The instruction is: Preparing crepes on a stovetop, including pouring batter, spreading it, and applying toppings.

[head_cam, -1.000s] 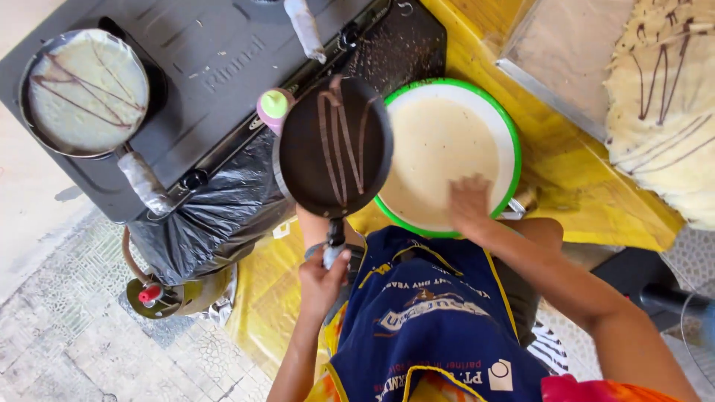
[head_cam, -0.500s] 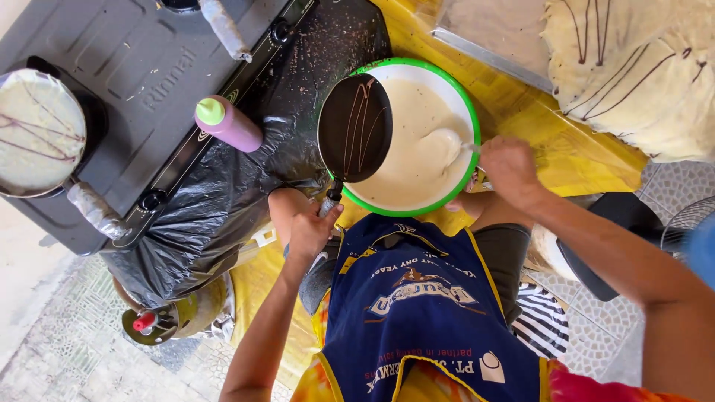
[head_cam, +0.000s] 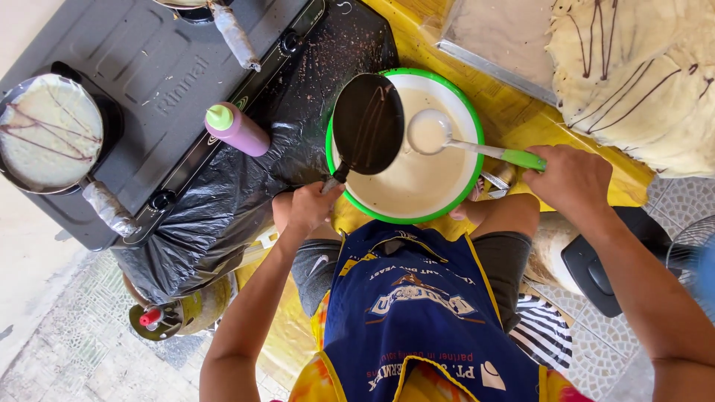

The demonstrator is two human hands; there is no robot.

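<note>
Now | L hand (head_cam: 309, 208) grips dark pan (head_cam: 367, 123) handle, pan over batter bowl (head_cam: 469, 179) | R hand (head_cam: 570, 179), empty 0.5 s ago, holds ladle (head_cam: 430, 132), full, lifted above bowl beside pan → pour stage.

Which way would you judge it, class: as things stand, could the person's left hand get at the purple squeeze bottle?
Probably not at once: the left hand grips the handle of the dark pan. The bottle lies close by on the black plastic sheet, nothing between.

Both hands (head_cam: 311, 208) (head_cam: 572, 179) clenched (left nearer the body) — forearms reaching forward.
</note>
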